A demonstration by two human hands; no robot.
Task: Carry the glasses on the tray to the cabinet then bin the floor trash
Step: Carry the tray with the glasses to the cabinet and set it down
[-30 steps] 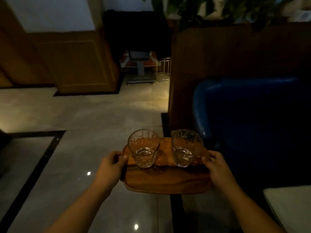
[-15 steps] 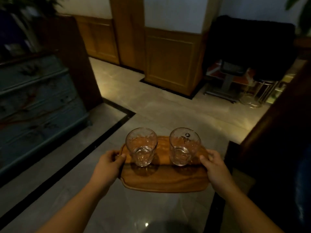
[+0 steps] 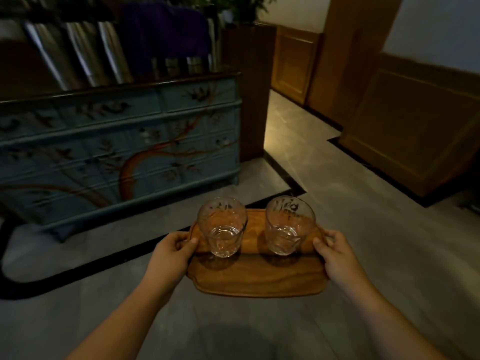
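Observation:
A wooden tray (image 3: 259, 280) is held level in front of me above the floor. Two clear glasses stand upright on it side by side: the left glass (image 3: 222, 227) and the right glass (image 3: 288, 224). My left hand (image 3: 171, 252) grips the tray's left edge, thumb on top. My right hand (image 3: 335, 254) grips the right edge the same way. A blue painted cabinet (image 3: 117, 157) with branches and birds on its drawers stands ahead on the left. No floor trash is visible.
Metal cylinders (image 3: 78, 55) and a purple cloth (image 3: 166, 35) sit on top of the cabinet. A dark wooden column (image 3: 249, 89) stands at its right end. Wood-panelled walls (image 3: 405, 126) line the right. Grey tiled floor (image 3: 337, 193) with a black inlay band runs between.
The view has swung left: the blue seat and wooden partition are gone, and the painted cabinet now fills the left. Tray, glasses and both grips are unchanged.

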